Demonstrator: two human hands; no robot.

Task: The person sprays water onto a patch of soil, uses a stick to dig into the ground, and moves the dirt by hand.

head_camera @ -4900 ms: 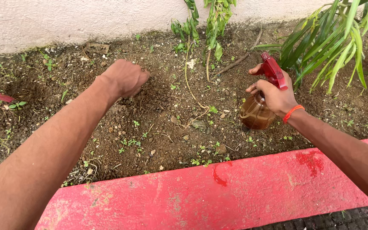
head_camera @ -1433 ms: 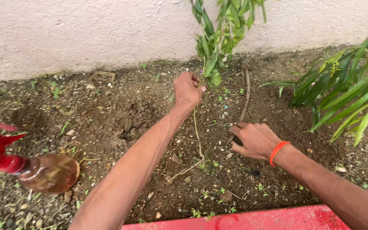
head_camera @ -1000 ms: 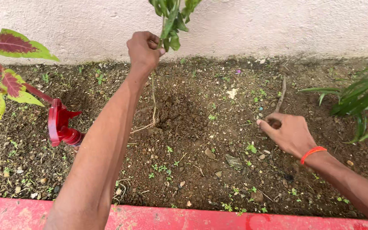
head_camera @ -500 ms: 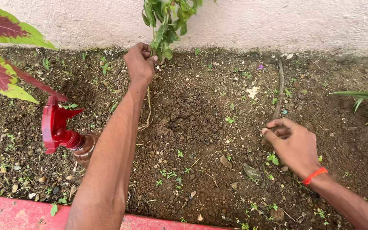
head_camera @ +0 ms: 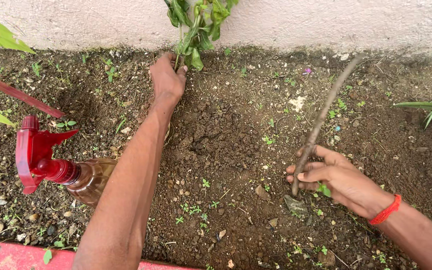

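Spray bottle [head_camera: 71, 175]: lies on its side on the soil [head_camera: 236, 140] at left, red trigger head, brownish clear body; contents cannot be told.
Left hand [head_camera: 167, 80]: fingers closed around the stem of the green plant [head_camera: 193, 25] near the pale wall [head_camera: 326, 20].
Right hand [head_camera: 333, 175]: fingers curled around the lower end of a thin stick [head_camera: 321, 120], tilted up off the soil.

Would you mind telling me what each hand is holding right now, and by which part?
The left hand grips the green plant by its lower stem. The right hand holds the thin stick near its lower end.
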